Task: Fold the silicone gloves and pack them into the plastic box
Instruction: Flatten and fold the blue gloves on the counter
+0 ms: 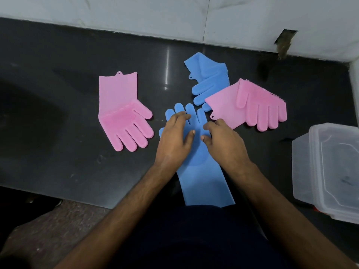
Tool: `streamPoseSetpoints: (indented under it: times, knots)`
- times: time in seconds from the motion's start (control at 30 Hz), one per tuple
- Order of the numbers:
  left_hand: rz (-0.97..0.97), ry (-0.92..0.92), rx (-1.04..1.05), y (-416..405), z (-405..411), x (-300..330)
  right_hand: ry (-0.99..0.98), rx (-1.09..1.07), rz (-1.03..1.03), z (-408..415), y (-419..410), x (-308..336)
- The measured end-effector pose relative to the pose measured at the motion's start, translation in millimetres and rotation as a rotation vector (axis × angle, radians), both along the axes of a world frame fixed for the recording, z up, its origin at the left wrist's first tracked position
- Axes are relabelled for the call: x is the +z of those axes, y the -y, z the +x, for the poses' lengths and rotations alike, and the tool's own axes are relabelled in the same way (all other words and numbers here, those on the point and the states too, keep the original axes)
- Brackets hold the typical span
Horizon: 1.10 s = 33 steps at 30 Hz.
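A blue silicone glove (204, 177) lies flat in front of me, fingers pointing away, cuff hanging at the counter's near edge. My left hand (174, 140) rests on its palm and fingers, fingers spread. My right hand (223, 142) lies on its right side, fingers curled a little, gripping nothing. A second blue glove (207, 78) lies folded behind. A pink glove (250, 105) lies folded to the right, overlapping it. Another pink glove (122, 113) lies folded at the left. The clear plastic box (303, 171) stands at the right edge.
The gloves lie on a dark polished counter (58, 142) backed by a white tiled wall (136, 14). A translucent lid (338, 164) sits in or on the box. A dark sink-like hollow (29, 117) is at the far left.
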<state>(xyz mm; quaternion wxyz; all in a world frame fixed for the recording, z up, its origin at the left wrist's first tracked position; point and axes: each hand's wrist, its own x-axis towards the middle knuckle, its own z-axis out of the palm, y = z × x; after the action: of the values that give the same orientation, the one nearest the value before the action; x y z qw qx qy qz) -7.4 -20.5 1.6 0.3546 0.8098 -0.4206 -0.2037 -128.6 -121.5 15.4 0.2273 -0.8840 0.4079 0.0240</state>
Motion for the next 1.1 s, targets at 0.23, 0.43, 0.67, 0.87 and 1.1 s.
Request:
streamPoseSetpoints:
  times: [0.23,0.43,0.67,0.87,1.1]
  knots:
    - [-0.120,-0.420,0.128,40.5,13.9,2.7,0.244,-0.054,-0.093,33.4,51.1,3.8]
    - [-0.182,-0.768,0.323,79.2,30.3,0.8,0.165,0.005,-0.085,69.8,95.7,-8.4]
    - [-0.181,-0.870,0.336,120.1,50.0,-10.9,0.102,-0.028,-0.068,90.2,116.4,-17.3]
    - [-0.274,-0.823,0.316,135.4,53.9,2.6,0.174,-0.050,-0.109,90.5,130.2,-1.7]
    - [-0.363,-0.663,0.264,117.9,35.2,34.3,0.652,-0.233,-0.096,87.6,120.8,47.6]
